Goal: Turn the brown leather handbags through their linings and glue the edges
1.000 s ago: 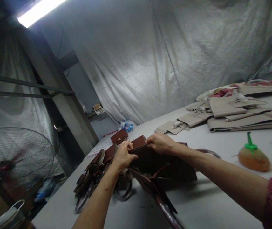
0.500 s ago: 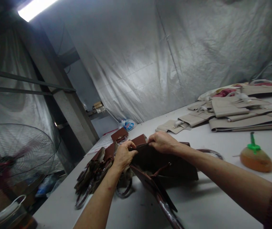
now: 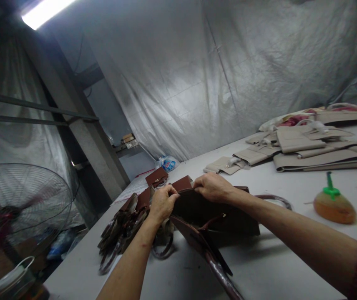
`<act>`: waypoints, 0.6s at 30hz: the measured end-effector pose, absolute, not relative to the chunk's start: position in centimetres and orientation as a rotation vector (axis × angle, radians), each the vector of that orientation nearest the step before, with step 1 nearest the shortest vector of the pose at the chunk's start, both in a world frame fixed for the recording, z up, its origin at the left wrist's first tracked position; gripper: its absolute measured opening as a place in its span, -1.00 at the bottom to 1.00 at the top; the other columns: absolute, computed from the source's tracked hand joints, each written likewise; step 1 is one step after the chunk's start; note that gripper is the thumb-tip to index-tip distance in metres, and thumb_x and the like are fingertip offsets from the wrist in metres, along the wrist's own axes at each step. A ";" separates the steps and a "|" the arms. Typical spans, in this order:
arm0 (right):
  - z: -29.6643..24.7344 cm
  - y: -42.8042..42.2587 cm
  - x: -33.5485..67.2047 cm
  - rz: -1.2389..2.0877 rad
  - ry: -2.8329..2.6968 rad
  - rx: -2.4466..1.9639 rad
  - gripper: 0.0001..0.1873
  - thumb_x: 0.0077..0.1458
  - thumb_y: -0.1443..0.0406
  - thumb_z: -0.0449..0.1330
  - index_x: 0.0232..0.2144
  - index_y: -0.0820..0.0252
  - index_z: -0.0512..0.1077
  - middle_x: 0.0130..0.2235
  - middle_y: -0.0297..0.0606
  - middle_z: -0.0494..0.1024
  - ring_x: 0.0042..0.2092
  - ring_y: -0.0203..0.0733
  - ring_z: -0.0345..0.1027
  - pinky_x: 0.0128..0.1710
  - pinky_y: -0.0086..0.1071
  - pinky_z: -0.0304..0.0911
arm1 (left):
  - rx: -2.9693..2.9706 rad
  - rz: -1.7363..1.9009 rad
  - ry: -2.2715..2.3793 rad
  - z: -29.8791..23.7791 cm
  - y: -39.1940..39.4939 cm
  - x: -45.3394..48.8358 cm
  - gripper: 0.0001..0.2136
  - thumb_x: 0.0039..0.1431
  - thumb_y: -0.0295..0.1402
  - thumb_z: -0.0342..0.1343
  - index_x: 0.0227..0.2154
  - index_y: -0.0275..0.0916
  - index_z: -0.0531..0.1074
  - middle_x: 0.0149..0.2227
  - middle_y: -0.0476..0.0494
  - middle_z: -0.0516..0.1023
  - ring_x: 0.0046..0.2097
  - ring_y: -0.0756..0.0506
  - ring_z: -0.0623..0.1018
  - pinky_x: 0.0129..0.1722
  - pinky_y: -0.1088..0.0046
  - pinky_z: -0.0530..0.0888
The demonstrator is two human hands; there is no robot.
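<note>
A dark brown handbag (image 3: 241, 216) stands on the white table with its mouth spread apart and its dark inside showing. One wrapped handle hangs toward me at the front, and another lies behind on the right. My left hand (image 3: 162, 203) pinches the bag's upper edge at its left corner. Close beside it, my right hand (image 3: 213, 187) grips the same edge, thumb and fingers closed on it. A thin brown strap with a small metal end lies across the opening. The fingertips of both hands are partly hidden.
Several brown bags and parts (image 3: 128, 221) lie piled to the left. Beige bag pieces (image 3: 303, 141) are heaped at the back right. A squeeze bottle (image 3: 335, 206) with a green nozzle stands at right. A fan (image 3: 18, 204) and a lidded jar (image 3: 17, 281) are at left.
My left fingers have closed more tightly on the bag's edge. My right hand and the bag have hardly moved; the view has shifted slightly.
</note>
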State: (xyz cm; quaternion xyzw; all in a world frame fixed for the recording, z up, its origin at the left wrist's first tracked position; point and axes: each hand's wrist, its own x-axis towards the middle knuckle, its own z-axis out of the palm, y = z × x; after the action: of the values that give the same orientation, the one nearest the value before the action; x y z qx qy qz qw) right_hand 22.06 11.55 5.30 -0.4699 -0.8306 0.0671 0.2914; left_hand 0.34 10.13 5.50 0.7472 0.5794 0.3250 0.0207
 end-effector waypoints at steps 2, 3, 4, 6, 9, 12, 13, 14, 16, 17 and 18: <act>5.5 11.5 22.1 0.180 -2.226 -1.263 -0.72 0.06 0.27 0.11 -0.27 0.06 0.62 -0.34 -0.25 0.63 -0.31 -0.20 0.44 -0.39 -0.43 0.09 | 2.316 1.009 1.828 5.5 10.2 0.5 -0.94 0.00 -0.39 0.14 -0.53 -0.23 0.42 -0.50 0.01 0.48 -0.38 -0.02 0.45 -0.35 0.51 0.29; 5.7 11.5 22.1 0.178 -2.232 -1.267 -0.71 0.10 0.25 0.09 -0.30 0.10 0.62 -0.36 -0.22 0.63 -0.33 -0.20 0.43 -0.40 -0.42 0.08 | 2.317 1.011 1.837 5.5 10.3 0.5 -0.94 0.00 -0.40 0.14 -0.53 -0.23 0.42 -0.50 0.00 0.48 -0.38 -0.02 0.45 -0.34 0.51 0.29; 5.9 11.5 22.0 0.172 -2.238 -1.268 -0.68 0.14 0.22 0.06 -0.33 0.14 0.62 -0.38 -0.19 0.62 -0.35 -0.20 0.42 -0.41 -0.42 0.07 | 2.317 1.011 1.840 5.6 10.3 0.6 -0.94 0.00 -0.40 0.15 -0.53 -0.23 0.42 -0.49 0.00 0.49 -0.38 -0.02 0.45 -0.34 0.51 0.29; 6.2 11.6 21.4 0.160 -2.256 -1.253 -0.59 0.20 0.15 0.00 -0.36 0.18 0.61 -0.41 -0.17 0.60 -0.36 -0.19 0.42 -0.42 -0.41 0.05 | 2.313 1.015 1.837 5.6 10.5 0.6 -0.94 -0.01 -0.39 0.15 -0.54 -0.23 0.43 -0.49 0.00 0.49 -0.38 -0.02 0.45 -0.33 0.50 0.30; 6.5 12.1 20.0 0.169 -2.319 -1.175 -0.72 0.12 0.14 0.11 -0.29 0.05 0.60 -0.36 -0.27 0.61 -0.31 -0.21 0.43 -0.43 -0.44 0.05 | 2.282 1.019 1.791 5.7 10.5 0.7 -0.93 -0.01 -0.40 0.15 -0.54 -0.24 0.42 -0.49 -0.01 0.49 -0.37 -0.03 0.45 -0.33 0.50 0.31; 6.4 13.1 18.6 0.198 -2.375 -1.121 -0.77 0.02 0.23 0.18 -0.28 -0.05 0.60 -0.34 -0.35 0.61 -0.30 -0.24 0.43 -0.44 -0.46 0.04 | 2.187 1.049 1.688 5.6 10.5 0.4 -0.86 -0.10 -0.42 0.23 -0.43 -0.24 0.39 -0.46 0.02 0.48 -0.38 -0.01 0.45 -0.33 0.51 0.32; 6.3 13.5 18.4 0.205 -2.380 -1.123 -0.77 0.02 0.25 0.18 -0.28 -0.04 0.61 -0.35 -0.35 0.61 -0.30 -0.24 0.43 -0.43 -0.46 0.05 | 2.134 1.063 1.667 5.5 10.5 0.1 -0.76 -0.16 -0.43 0.26 -0.37 -0.23 0.37 -0.44 0.04 0.48 -0.38 -0.01 0.45 -0.34 0.52 0.32; 6.2 13.8 18.2 0.210 -2.380 -1.129 -0.77 0.02 0.25 0.17 -0.28 -0.02 0.61 -0.36 -0.34 0.62 -0.31 -0.23 0.43 -0.43 -0.46 0.05 | 2.072 1.068 1.661 5.3 10.5 -0.3 -0.67 -0.22 -0.46 0.28 -0.32 -0.23 0.35 -0.43 0.05 0.47 -0.39 0.00 0.45 -0.36 0.53 0.32; 6.1 14.4 18.1 0.219 -2.381 -1.139 -0.76 0.01 0.25 0.18 -0.27 0.01 0.61 -0.35 -0.32 0.62 -0.30 -0.21 0.43 -0.42 -0.45 0.07 | 1.946 1.057 1.678 4.8 10.8 -1.1 -0.62 -0.26 -0.51 0.26 -0.29 -0.23 0.32 -0.45 0.08 0.45 -0.42 0.01 0.43 -0.42 0.56 0.30; 6.1 14.6 18.1 0.222 -2.382 -1.139 -0.75 0.01 0.25 0.18 -0.27 0.01 0.61 -0.34 -0.32 0.62 -0.29 -0.21 0.43 -0.41 -0.45 0.08 | 1.894 1.055 1.680 4.4 11.0 -1.5 -0.65 -0.26 -0.53 0.22 -0.32 -0.23 0.32 -0.47 0.08 0.43 -0.44 0.02 0.42 -0.45 0.57 0.28; 6.1 14.7 18.2 0.223 -2.385 -1.137 -0.75 0.01 0.25 0.18 -0.26 0.01 0.61 -0.33 -0.32 0.63 -0.28 -0.21 0.44 -0.40 -0.46 0.09 | 1.850 1.063 1.676 4.1 11.3 -1.8 -0.69 -0.25 -0.56 0.19 -0.36 -0.24 0.32 -0.50 0.09 0.41 -0.46 0.03 0.40 -0.47 0.58 0.26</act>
State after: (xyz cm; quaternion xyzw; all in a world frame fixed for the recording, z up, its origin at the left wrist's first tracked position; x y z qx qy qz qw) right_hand 18.17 14.71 6.08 -0.4160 -0.8726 0.0817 0.2427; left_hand -1.81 11.26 4.13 0.6662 0.6036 0.3829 0.2127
